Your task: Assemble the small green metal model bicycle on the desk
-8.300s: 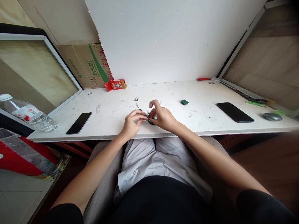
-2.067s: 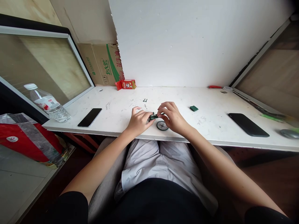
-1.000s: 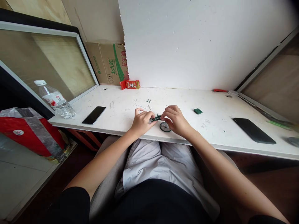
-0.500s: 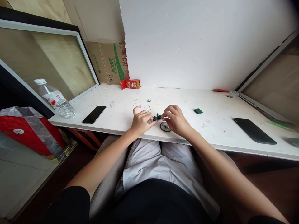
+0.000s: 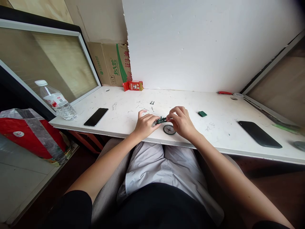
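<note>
Between my hands, just above the white table, is a small dark green model bicycle frame (image 5: 161,120). My left hand (image 5: 145,123) pinches its left end between thumb and fingers. At the other end, my right hand (image 5: 180,121) has its thumb and fingertips closed on the frame; the exact grip is partly hidden by the fingers. Below the frame, a small black spoked wheel (image 5: 169,129) lies flat on the table near the right hand. Farther back are tiny dark green parts (image 5: 152,102). To the right of my hands sits a small green block-shaped piece (image 5: 202,114).
The white table (image 5: 133,111) carries a phone (image 5: 96,117) and a tilted-looking water bottle (image 5: 57,101) on the left, and a dark phone-like slab (image 5: 259,134) on the right. A red box (image 5: 135,85) stands by the back wall, with a red tool (image 5: 225,92) farther right.
My right hand has shifted slightly right and the left hand slightly too. More of the frame shows between the fingers, and the wheel below is less covered.
</note>
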